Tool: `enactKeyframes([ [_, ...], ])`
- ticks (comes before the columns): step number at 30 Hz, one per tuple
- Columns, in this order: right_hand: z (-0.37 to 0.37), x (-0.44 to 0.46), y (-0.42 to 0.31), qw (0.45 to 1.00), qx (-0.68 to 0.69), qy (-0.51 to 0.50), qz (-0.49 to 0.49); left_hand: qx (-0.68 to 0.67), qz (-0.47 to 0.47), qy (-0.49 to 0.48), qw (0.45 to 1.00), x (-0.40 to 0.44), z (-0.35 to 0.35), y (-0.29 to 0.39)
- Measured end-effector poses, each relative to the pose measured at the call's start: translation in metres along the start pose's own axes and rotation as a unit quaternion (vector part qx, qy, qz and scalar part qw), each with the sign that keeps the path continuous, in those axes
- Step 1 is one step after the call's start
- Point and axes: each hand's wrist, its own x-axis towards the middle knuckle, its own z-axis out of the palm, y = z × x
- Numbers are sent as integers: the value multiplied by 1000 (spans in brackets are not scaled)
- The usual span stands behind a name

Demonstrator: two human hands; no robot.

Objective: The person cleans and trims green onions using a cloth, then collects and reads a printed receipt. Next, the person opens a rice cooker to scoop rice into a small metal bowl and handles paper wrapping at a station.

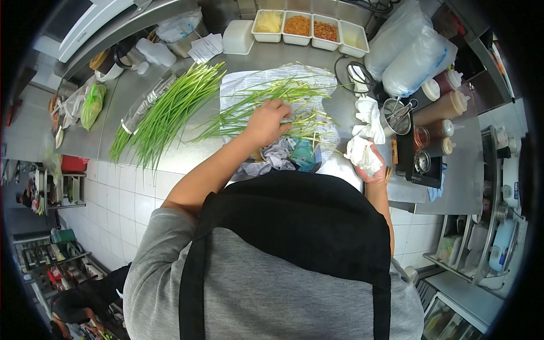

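My left hand [269,122] is over a loose spread of long thin green chives [246,106], its fingers curled down onto the stalks. The stalks lie on printed newspaper sheets [233,85] on the steel counter. My right hand [375,173] is at the counter's front right, closed around a crumpled white cloth or paper [362,154]; which of the two I cannot tell. Another white crumpled piece [369,110] lies just beyond it. To the left, a thick bundle of green chives [175,107] rests with its tips hanging over the front edge.
White tubs [297,29] of chopped food line the back. A metal pot with utensils [396,116], sauce bottles [450,107] and a black tray [430,173] stand right. Crumpled paper [276,154] lies near my body. A green bag [93,105] sits left; another person [85,300] is lower left.
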Motion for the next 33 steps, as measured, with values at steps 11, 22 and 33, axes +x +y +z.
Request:
enactKeyframes([
  [11,69,46,12,951,-302,63,-15,-585,-253,-41,770,13,-32,-17],
  [22,121,105,85,963,-246,90,-61,-516,-131,17,846,14,-19,12],
  [33,109,88,45,963,-246,96,-45,-157,-86,157,971,20,-35,-24],
])
